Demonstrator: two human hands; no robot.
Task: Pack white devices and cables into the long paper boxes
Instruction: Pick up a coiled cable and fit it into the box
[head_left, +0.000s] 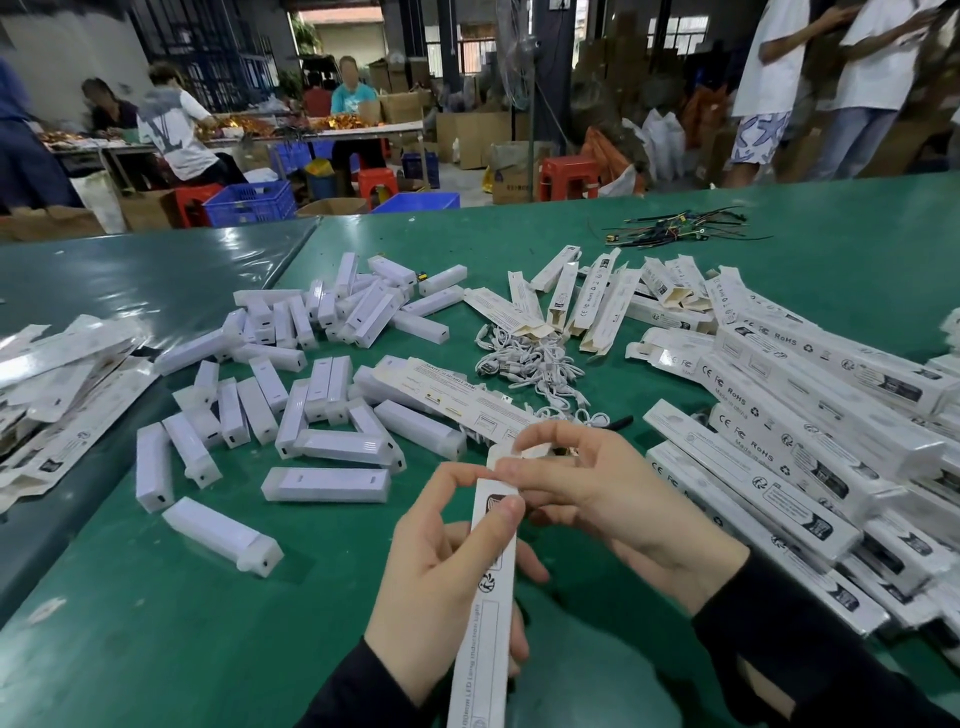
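Observation:
My left hand (441, 561) grips a long white paper box (483, 613) around its middle, the box pointing away from me with its far end raised. My right hand (597, 488) pinches the flap at that far end. Several white plastic devices (324, 483) lie scattered over the green table to the left and ahead. A tangle of white cables (524, 358) sits in the middle of the table. Another long box (457, 400) lies flat just beyond my hands.
Packed long boxes (810, 441) are stacked in rows on the right. Open empty boxes (597, 301) lie beyond the cables, and flat sleeves (57, 395) pile at the left edge. Black cable ties (680, 228) lie at the far right. People work at tables behind.

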